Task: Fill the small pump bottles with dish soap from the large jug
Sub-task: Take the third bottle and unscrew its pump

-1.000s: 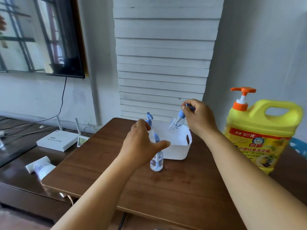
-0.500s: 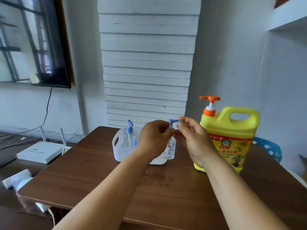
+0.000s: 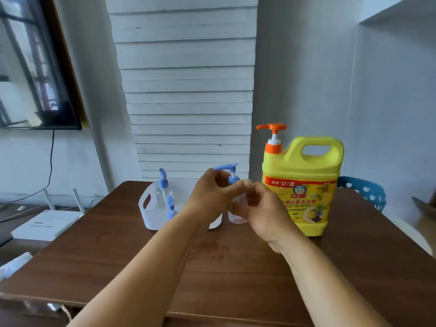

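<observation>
A small clear pump bottle [image 3: 236,217] with a blue pump head [image 3: 226,166] is held over the brown table [image 3: 236,267] between both hands. My left hand [image 3: 210,199] grips its blue collar and pump. My right hand [image 3: 264,213] wraps around its clear body. Behind them stands a white basket [image 3: 151,208] holding two more small pump bottles [image 3: 162,187] with blue tops, one lower and half hidden by my left arm. The large yellow jug [image 3: 304,187] with an orange pump stands upright to the right of my hands, apart from them.
A white router [image 3: 44,224] lies on a lower dark unit to the left. A blue plastic chair [image 3: 368,194] shows behind the table at the right. A dark screen [image 3: 35,67] hangs on the left wall. A white object [image 3: 14,265] lies near the table's left corner.
My right hand lifted a small bottle out of the basket and brought it in front of the jug. Both hands have now closed on it, left on the pump, right on the body.
</observation>
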The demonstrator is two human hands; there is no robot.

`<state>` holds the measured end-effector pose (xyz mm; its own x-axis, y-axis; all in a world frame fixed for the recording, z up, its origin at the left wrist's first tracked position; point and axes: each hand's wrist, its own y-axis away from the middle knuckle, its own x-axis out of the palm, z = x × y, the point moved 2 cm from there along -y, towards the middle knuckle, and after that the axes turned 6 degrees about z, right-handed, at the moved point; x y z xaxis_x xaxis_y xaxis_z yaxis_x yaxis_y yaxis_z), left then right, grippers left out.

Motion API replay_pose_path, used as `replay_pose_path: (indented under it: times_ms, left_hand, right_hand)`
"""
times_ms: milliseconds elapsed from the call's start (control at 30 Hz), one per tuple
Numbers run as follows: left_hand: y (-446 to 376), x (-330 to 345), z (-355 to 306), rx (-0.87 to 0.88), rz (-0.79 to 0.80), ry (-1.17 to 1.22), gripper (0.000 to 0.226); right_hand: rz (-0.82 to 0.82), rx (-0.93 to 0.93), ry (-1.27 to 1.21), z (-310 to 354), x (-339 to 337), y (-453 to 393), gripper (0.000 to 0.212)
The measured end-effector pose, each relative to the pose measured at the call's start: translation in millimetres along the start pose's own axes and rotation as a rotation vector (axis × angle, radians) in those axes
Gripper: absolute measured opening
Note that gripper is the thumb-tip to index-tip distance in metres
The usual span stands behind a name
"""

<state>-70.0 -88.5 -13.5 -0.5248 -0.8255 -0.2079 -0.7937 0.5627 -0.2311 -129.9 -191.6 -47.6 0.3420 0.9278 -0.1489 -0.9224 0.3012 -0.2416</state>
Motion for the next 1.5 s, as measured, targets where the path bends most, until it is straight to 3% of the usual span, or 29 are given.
replay_pose_path:
  times_ms: [67, 167, 367, 533, 667, 733, 833, 933, 1033, 1133, 1267, 1333, 1500]
  left_hand:
    - [4, 3, -1, -0.041, 0.103, 0.099, 0.021]
    - [4, -4, 2, -0.075, 0.019, 0.168, 0.015]
    - [3, -1, 7, -0.078, 0.035, 0.052, 0.019]
    - [-2, -3, 13, -0.125, 0.056, 0.06, 0.008]
    - [-9, -6, 2, -0.02, -0.077, 0.2, 0.009]
    - [-14, -13, -2, 0.029, -0.192, 0.195, 0.009]
    - [-17, -19, 1, 0.073, -0.275, -0.053, 0.01]
    - [-11, -8, 17, -0.014, -0.04, -0.558, 0.013]
    - [-5, 2, 42, -0.133, 0.167, -0.897, 0.032]
    - [0, 5, 64, -0.256, 0.286, -1.039, 0.025]
    - [4, 0, 62, -0.196, 0.224, -1.024, 0.027]
    - [5, -3, 48, -0.102, 0.157, -0.835, 0.029]
    - [0, -2, 9, 0.066, 0.173, -0.346, 0.034]
  right_hand:
    - [-0.031, 0.039, -0.04, -8, -5, 0, 0.034]
    - [-0.095, 0.1, -0.044, -16, -15, -1, 0.036]
    - [-0.047, 0.115, -0.06, -14, -9, 0, 0.03]
    - [0.053, 0.137, -0.049, -17, -3, 1, 0.029]
    - [0.039, 0.227, 0.165, -21, -3, 1, 0.025]
    - [-0.01, 0.267, 0.257, -24, -5, 1, 0.034]
    - [-0.102, 0.307, 0.267, -30, -6, -2, 0.039]
    - [-0.234, 0.25, 0.218, -32, -5, -5, 0.018]
    - [-0.259, 0.229, 0.179, -28, -2, -5, 0.026]
    - [-0.212, 0.191, 0.181, -23, 0, -2, 0.032]
    - [-0.175, 0.181, 0.179, -24, 1, -4, 0.043]
    - [-0.175, 0.157, 0.146, -20, 2, -6, 0.039]
    - [-0.225, 0.05, 0.111, 9, -1, -18, 0.037]
